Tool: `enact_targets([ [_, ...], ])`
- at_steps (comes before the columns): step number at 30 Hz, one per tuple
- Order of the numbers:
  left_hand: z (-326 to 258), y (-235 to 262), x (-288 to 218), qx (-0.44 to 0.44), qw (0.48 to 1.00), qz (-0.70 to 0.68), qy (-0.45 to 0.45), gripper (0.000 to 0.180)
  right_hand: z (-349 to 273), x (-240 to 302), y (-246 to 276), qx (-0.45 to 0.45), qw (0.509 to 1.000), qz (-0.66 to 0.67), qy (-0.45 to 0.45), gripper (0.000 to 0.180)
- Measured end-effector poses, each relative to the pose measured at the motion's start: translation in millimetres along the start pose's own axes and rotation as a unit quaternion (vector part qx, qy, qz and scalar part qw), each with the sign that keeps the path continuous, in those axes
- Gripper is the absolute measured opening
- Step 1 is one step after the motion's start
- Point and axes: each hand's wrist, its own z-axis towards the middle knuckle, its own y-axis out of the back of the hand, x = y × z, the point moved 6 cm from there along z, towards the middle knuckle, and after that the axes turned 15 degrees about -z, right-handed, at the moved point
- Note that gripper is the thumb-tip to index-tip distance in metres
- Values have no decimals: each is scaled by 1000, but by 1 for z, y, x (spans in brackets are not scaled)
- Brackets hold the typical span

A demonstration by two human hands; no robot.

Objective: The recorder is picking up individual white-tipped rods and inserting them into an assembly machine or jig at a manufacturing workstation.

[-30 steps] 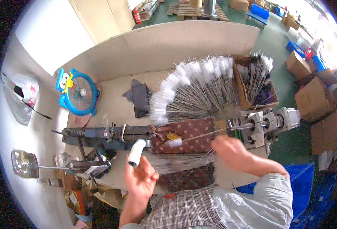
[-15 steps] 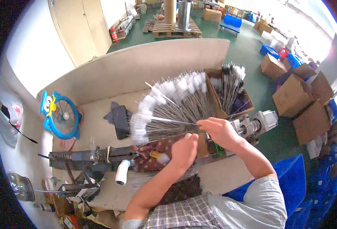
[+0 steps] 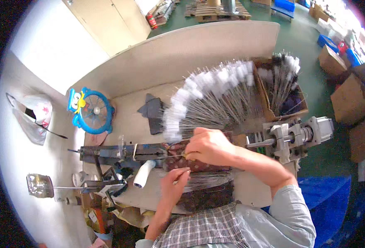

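Observation:
My right hand (image 3: 209, 146) is closed in a pinch above a dark red dotted cloth (image 3: 207, 164). From its fingertips a thin metal wire (image 3: 172, 156) runs left to the end of a long black metal fixture (image 3: 108, 153). A bit of yellow shows by those fingertips, mostly hidden. My left hand (image 3: 175, 186) is closed lower down, thumb and forefinger together; anything in them is too small to make out. Beside it lies a bundle of loose thin wires (image 3: 209, 181). Behind my hands fan out many wire brushes with white bristle heads (image 3: 221, 82).
A cardboard box (image 3: 267, 103) of more brushes stands at the back right, behind a motorised metal clamp unit (image 3: 292, 136). A white tube (image 3: 144, 174) sticks out before the fixture. A blue toy wheel (image 3: 93, 110) and dark phone-like slab (image 3: 155, 124) are left. A low board (image 3: 182, 51) edges the back.
My right hand has come left and down from the brushes to the fixture's end. The left hand has lowered toward me. The whole view has shifted, moving the bench rightward and up.

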Motion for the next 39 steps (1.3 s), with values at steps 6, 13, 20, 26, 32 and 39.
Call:
enact_targets([
  [6, -24, 54, 44, -230, 881, -355, 213, 39, 28, 12, -62, 20, 999, 8, -43, 11],
  [13, 6, 40, 33, -95, 970, -137, 175, 52, 35, 20, -63, 28, 996, -44, -67, 9],
  [20, 9, 32, 71, -102, 975, -115, 157, 39, 25, 31, -23, -37, 998, -57, -2, 5],
  [26, 11, -6, 55, -141, 887, -411, 156, 15, -42, 24, -31, 79, 996, 9, -47, 16],
  [32, 12, 15, 51, -69, 980, -58, 177, 27, -38, 4, -105, 66, 988, -69, -122, 26],
  [39, -51, 109, 128, -341, 831, -383, 216, 36, -39, 21, -69, 60, 993, -95, -19, 9],
])
